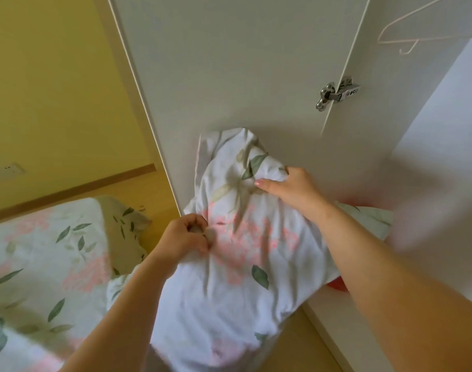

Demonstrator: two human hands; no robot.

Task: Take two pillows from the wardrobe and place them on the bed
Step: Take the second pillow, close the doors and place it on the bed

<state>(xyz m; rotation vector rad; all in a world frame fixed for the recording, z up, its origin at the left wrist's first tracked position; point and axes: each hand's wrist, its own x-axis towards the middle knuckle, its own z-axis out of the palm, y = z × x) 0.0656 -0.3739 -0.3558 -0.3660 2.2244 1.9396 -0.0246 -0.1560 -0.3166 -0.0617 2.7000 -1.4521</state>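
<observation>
A white pillow (237,253) printed with green leaves and pink flowers hangs in front of me, between the open wardrobe door (243,63) and my body. My left hand (185,236) pinches a fold of its cover at the left edge. My right hand (288,187) grips a bunch of fabric near the pillow's top. A second floral pillow (369,214) shows partly behind my right forearm, inside the wardrobe. The bed (41,259), covered in the same floral cloth, lies at the lower left.
The white wardrobe door stands open straight ahead, with a metal hinge (335,95) on its right side. A pink hanger (406,30) hangs at the top right. Something red (337,284) sits under the pillows in the wardrobe. A yellow wall (55,89) rises behind the bed.
</observation>
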